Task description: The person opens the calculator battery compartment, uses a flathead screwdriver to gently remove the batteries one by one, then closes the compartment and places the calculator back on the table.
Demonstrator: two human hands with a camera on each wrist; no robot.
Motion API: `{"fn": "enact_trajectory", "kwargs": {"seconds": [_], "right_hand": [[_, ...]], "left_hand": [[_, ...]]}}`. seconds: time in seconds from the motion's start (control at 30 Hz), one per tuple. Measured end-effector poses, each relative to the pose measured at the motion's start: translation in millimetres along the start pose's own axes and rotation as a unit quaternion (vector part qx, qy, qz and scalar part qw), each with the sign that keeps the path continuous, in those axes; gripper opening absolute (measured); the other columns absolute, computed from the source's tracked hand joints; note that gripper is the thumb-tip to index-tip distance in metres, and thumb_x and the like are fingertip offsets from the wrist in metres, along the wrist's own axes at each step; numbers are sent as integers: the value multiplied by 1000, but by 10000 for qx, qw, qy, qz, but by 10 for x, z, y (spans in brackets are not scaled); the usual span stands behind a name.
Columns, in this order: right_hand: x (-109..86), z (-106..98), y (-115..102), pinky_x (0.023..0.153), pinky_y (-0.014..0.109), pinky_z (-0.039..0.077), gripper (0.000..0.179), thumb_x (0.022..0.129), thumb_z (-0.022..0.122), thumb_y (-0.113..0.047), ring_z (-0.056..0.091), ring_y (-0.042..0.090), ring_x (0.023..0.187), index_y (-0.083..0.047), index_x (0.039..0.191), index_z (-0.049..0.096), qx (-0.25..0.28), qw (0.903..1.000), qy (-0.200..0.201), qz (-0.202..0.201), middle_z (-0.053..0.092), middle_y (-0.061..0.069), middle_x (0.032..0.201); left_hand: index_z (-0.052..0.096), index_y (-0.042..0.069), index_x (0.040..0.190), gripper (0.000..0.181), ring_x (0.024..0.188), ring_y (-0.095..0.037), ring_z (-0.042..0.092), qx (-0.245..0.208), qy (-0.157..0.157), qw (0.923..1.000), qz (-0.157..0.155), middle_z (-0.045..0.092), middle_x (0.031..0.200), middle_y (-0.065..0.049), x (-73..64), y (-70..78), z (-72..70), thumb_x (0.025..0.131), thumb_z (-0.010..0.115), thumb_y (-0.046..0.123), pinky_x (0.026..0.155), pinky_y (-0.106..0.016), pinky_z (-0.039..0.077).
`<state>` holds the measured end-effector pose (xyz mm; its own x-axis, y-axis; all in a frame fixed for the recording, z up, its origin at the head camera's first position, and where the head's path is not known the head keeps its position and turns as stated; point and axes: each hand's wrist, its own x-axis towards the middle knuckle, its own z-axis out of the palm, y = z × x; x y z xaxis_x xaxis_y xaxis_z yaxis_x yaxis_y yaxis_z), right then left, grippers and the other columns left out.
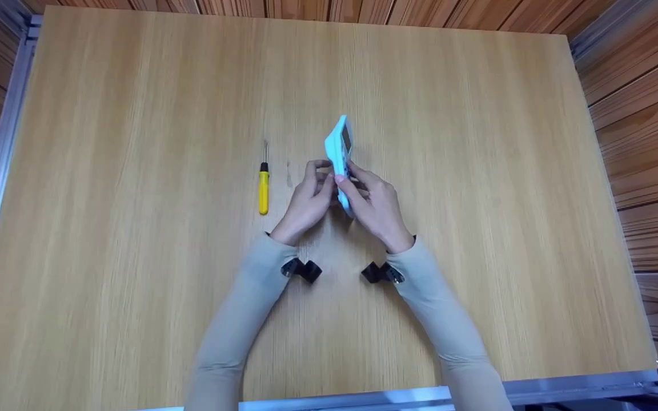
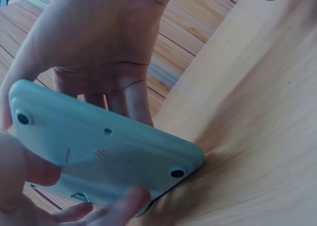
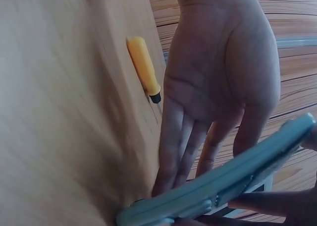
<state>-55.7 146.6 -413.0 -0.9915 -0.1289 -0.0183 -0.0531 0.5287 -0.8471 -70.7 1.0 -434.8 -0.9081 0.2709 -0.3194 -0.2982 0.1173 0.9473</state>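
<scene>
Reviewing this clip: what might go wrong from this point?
1. The light-blue calculator is held on edge in the right hand, with the left hand at its back; if the grip loosens, it could drop onto the tabletop.
2. The yellow screwdriver lies loose to the left of the left hand, so a sideways move might knock it.

Hands on pale-blue device with black feet.

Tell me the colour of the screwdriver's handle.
The screwdriver's handle is yellow with a black collar, best seen in the head view.
</scene>
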Motion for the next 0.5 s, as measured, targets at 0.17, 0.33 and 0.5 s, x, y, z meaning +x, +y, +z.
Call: {"fn": "enact_trajectory", "kwargs": {"seconds": [0.17,0.33,0.5], "right_hand": [[-23,12,5,85,38,55,45,95,54,-25,67,27,102,-1,132,56,409,9985,360,-63,64,16,122],[-32,-12,3,91,41,51,44,95,50,-25,64,26,108,2,129,58,813,9955,478,-23,64,18,123],[-42,-32,2,91,42,51,46,98,42,-26,63,28,110,3,129,57,920,9953,290,1,63,20,123]], "left_hand": [[19,11,145,46,132,-22,43,204,-312,9993,44,44,141,-16,2,-7,23,105,28,33,112,-36,31],[8,16,149,55,141,-25,31,90,-442,9990,-25,29,152,-18,-6,16,20,104,28,40,115,-38,27],[0,20,153,64,145,-27,20,-25,-457,9988,-195,16,159,-16,-12,27,-11,102,32,44,116,-41,23]]}}
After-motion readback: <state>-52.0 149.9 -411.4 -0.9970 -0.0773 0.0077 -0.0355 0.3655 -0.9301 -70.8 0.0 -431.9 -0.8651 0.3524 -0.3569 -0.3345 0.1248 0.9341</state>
